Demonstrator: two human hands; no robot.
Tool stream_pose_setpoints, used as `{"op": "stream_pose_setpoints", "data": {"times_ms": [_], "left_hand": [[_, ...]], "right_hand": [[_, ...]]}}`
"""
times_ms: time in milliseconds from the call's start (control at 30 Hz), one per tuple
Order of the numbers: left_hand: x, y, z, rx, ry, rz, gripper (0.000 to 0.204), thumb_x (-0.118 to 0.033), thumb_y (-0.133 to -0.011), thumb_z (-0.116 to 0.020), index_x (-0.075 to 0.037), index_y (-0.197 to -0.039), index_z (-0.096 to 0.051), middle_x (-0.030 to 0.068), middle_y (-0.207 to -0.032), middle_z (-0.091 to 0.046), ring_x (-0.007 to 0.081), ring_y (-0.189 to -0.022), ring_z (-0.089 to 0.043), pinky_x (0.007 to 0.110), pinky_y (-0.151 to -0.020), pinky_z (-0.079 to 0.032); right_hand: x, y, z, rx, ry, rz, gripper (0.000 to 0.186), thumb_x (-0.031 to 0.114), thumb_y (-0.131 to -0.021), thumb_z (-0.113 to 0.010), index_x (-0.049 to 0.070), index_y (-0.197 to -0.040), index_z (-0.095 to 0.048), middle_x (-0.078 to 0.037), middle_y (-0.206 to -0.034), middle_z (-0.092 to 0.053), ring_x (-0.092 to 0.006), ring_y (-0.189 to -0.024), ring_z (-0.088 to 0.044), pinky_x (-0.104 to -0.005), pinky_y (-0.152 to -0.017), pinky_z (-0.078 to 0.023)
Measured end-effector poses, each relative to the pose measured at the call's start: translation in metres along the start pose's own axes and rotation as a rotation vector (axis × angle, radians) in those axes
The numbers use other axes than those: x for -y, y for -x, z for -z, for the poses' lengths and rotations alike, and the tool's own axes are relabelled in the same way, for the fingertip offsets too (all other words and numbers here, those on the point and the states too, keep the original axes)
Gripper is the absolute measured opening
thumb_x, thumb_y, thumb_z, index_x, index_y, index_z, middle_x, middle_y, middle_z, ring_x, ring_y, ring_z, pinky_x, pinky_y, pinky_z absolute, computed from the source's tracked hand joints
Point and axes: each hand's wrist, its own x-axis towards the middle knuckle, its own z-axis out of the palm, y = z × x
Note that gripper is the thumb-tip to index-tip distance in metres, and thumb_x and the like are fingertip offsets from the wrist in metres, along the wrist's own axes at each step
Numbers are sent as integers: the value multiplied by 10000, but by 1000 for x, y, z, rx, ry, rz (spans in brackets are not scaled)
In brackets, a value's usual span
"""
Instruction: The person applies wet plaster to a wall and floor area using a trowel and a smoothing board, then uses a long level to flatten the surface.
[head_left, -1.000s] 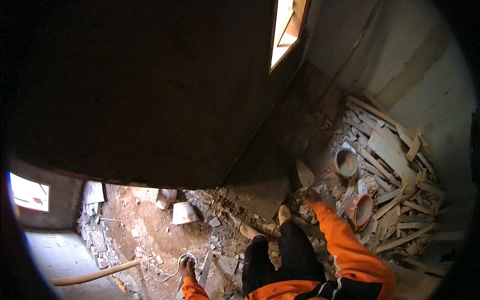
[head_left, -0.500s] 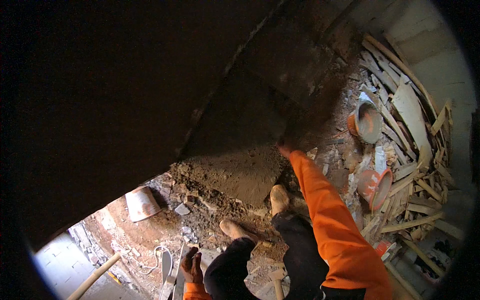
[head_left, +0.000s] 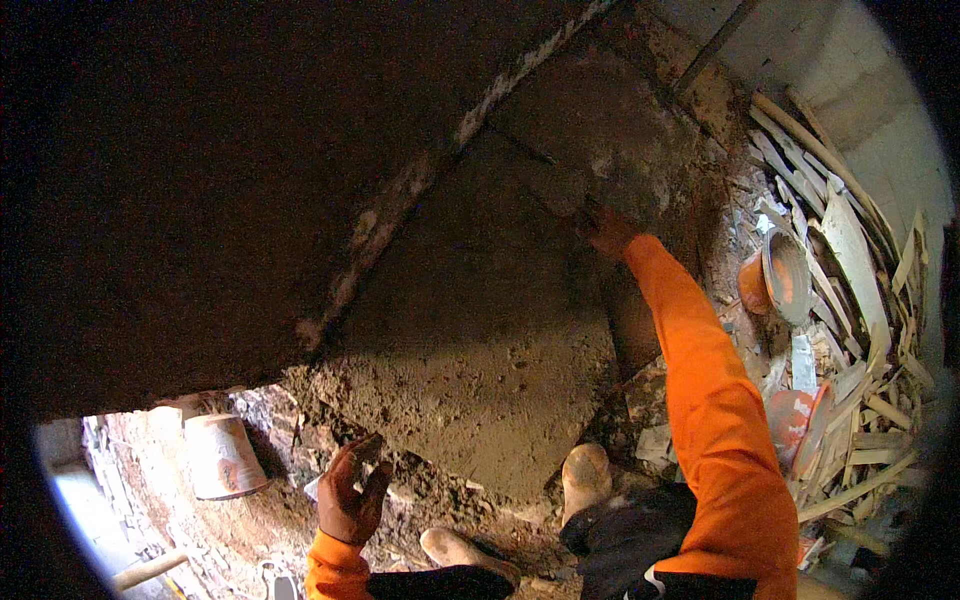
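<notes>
My right hand (head_left: pixel 610 232) reaches far forward into the shadow, up against a rough grey-brown mortar surface (head_left: pixel 480 400). Its fingers look closed; darkness hides what they hold, if anything. A thin dark edge (head_left: pixel 525 147) shows on the surface ahead of that hand, and I cannot tell whether it belongs to a tool. My left hand (head_left: pixel 352 492) hangs in the air near the lower left border of the mortar, fingers loosely bent, thumb apart, with nothing visible in it. The mortar's lower part is lit and pitted; its upper part lies in deep shade.
A whitish bucket (head_left: pixel 225 457) stands on rubble at left, above a wooden handle (head_left: pixel 150 571). Two orange buckets (head_left: pixel 755 283) (head_left: pixel 790 425) lie tipped at right, beside a heap of broken wood strips (head_left: pixel 850 260). My boots (head_left: pixel 585 478) stand at the mortar's lower edge.
My right hand has moved farther forward along the mortar surface, deeper into shade. My left hand has risen forward from near my leg. The view has shifted, showing more of the mortar.
</notes>
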Motion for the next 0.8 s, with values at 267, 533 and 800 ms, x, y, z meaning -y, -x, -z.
{"op": "stream_pose_setpoints", "data": {"times_ms": [267,533,800], "left_hand": [[-21,5,20,57,-348,-270,309,-128,-758,-630,-43,-1052,-587,169,-1058,-591,347,-950,-575,396,-806,-472],[-44,50,34,228,-239,-291,358,-184,-786,-628,-60,-1114,-561,154,-1074,-582,326,-940,-580,393,-801,-467],[-39,51,16,288,-313,-388,344,-235,-809,-593,-39,-1089,-555,143,-1037,-586,313,-911,-580,383,-784,-467]], "right_hand": [[-13,19,-39,300,-71,231,583,428,-845,-518,90,-1308,-412,-133,-1045,-593,-240,-876,-582,-357,-736,-475],[52,131,-49,239,-186,-51,347,367,-849,-527,71,-1029,-513,-39,-663,-495,-136,-470,-414,-306,-423,-354],[75,78,-31,129,-266,-164,369,314,-841,-542,104,-1138,-476,-11,-623,-462,-123,-466,-400,-289,-403,-336]]}}
